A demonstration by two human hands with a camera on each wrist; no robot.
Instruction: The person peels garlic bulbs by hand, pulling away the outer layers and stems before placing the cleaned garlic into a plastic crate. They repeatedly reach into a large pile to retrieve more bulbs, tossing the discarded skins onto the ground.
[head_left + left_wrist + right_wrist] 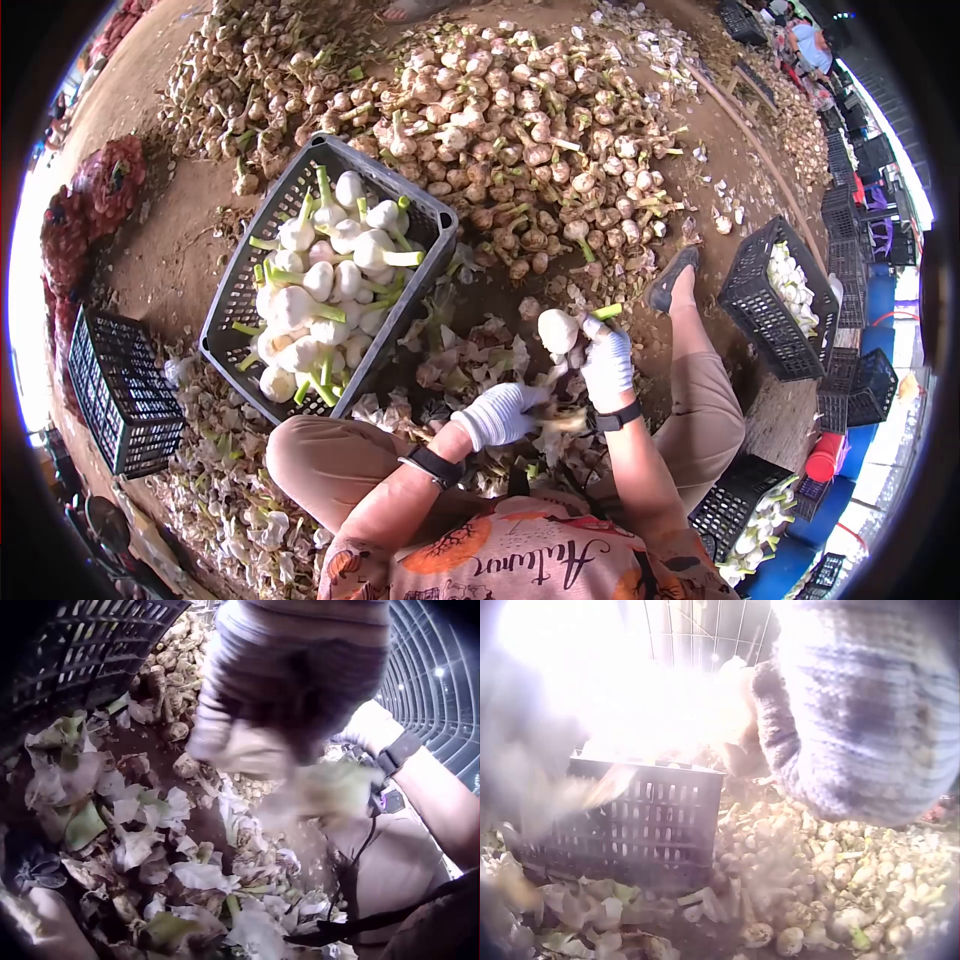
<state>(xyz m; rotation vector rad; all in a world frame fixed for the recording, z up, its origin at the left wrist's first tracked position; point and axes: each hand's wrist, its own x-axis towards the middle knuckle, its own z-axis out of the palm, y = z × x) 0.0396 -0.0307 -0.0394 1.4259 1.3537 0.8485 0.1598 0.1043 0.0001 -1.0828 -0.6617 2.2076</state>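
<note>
The right hand (606,368), in a white knit glove, grips a white garlic bulb (557,331) whose cut green stem (607,312) sticks out past the fingers. In the right wrist view this glove (862,712) curls beside the overexposed bulb (740,712). Lower and to the left, the gloved left hand (497,415) is apart from the bulb. Its curled fingers pinch loose garlic skin (563,420), blurred in the left wrist view below the striped glove (300,667).
A black crate (432,205) of white trimmed bulbs stands left of the hands. Beyond lies a large heap of untrimmed garlic (520,120). Loose skins (225,440) cover the ground around the person's legs. More crates stand at the left (125,400) and right (765,320).
</note>
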